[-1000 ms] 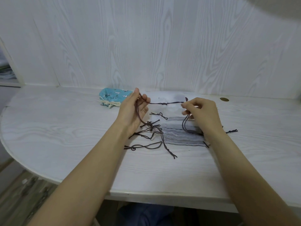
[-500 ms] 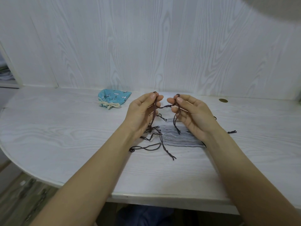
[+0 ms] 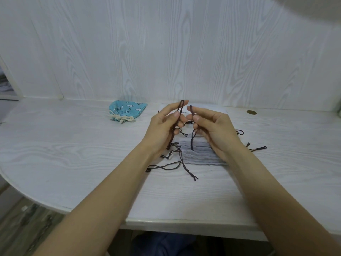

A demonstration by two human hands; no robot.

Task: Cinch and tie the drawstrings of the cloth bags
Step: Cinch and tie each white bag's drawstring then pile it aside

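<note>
1. Far left on the white wood-grain table lies a small turquoise cloth bag printed with white clouds. Its mouth is gathered shut and its cream drawstring sits in a knot beside it, so this bag looks finished.

2. A tangle of loose dark brown cords trails over the table just left of the centre, several ends lying slack.

3. The left hand is raised above that tangle, thumb and forefinger pinching a doubled dark brown drawstring loop whose top pokes up past the fingertips; the other fingers curl loosely.

4. The right hand, close beside it but not touching, pinches a second dark cord end the same way, and its tail hangs down toward the cloth.

5. Beneath both hands a flat stack of grey and white cloth bags lies partly hidden (how many are in it I cannot tell). They appear open and untied.

6. My reading: one bag done, the knot on the present one just being formed, and the rest of the stack yet to do.

7. At far right a small brass-coloured round disc is set into the table.
</note>
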